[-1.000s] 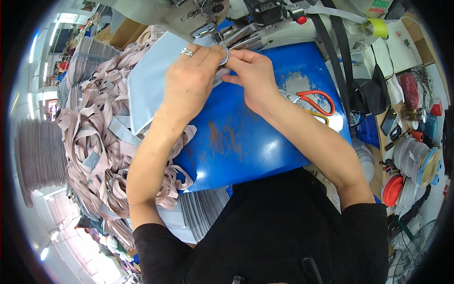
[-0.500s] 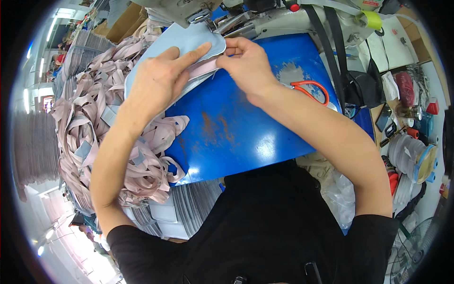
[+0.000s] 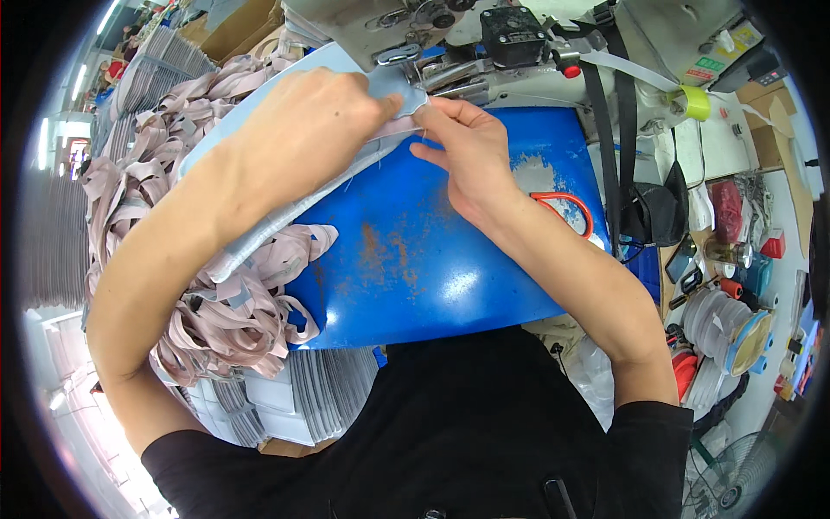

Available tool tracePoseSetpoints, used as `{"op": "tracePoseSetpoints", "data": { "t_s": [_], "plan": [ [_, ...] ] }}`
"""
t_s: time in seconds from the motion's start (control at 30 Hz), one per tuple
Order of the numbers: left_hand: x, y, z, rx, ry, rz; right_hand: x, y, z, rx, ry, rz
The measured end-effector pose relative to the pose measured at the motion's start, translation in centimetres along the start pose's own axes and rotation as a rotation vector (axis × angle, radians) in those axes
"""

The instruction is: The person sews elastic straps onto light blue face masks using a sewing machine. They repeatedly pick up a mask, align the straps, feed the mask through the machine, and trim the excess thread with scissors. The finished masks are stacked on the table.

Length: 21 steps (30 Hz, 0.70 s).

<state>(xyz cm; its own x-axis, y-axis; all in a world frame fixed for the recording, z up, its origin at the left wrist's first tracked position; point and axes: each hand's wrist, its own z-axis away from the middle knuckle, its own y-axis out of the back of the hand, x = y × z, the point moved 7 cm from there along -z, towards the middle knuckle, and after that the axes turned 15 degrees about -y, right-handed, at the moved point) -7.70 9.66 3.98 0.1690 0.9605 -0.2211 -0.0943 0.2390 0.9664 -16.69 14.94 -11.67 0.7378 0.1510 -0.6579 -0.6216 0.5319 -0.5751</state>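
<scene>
A light-blue fabric piece [image 3: 332,59] with a pale pink strip [image 3: 400,127] along its near edge lies under the sewing machine's [image 3: 399,55] needle area. My left hand [image 3: 316,112] is on top of the fabric, its fingers curled and closed on it close to the edge. On the other side, my right hand [image 3: 474,151] pinches the fabric's right corner beside the presser foot; its lowest fingertip stands off the cloth. Loose threads hang from the near edge. My left hand and forearm hide much of the fabric.
A heap of pink strips [image 3: 229,333] lies left of the worn blue work surface [image 3: 450,251]. Orange-handled scissors [image 3: 581,206] rest near my right forearm. Below left are stacks of grey sheets [image 3: 324,389]. Black straps [image 3: 616,130] hang at the right, near tape rolls [image 3: 718,333].
My left hand has turned and its outstretched fingers have curled in. The fabric's near edge now shows farther down to the left. My right hand's lower fingertip has come off the cloth.
</scene>
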Motion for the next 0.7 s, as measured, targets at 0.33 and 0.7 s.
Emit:
{"op": "tracePoseSetpoints", "data": {
  "t_s": [0.33, 0.7],
  "plan": [
    [2.2, -0.3, -1.7, 0.0, 0.064, -0.164, 0.0, 0.1, -0.2, 0.052, -0.072, 0.013],
    [4.0, -1.6, -3.1, 0.117, 0.222, -0.129, -0.5, 0.2, 0.7, 0.025, -0.039, 0.006]
  ]
}}
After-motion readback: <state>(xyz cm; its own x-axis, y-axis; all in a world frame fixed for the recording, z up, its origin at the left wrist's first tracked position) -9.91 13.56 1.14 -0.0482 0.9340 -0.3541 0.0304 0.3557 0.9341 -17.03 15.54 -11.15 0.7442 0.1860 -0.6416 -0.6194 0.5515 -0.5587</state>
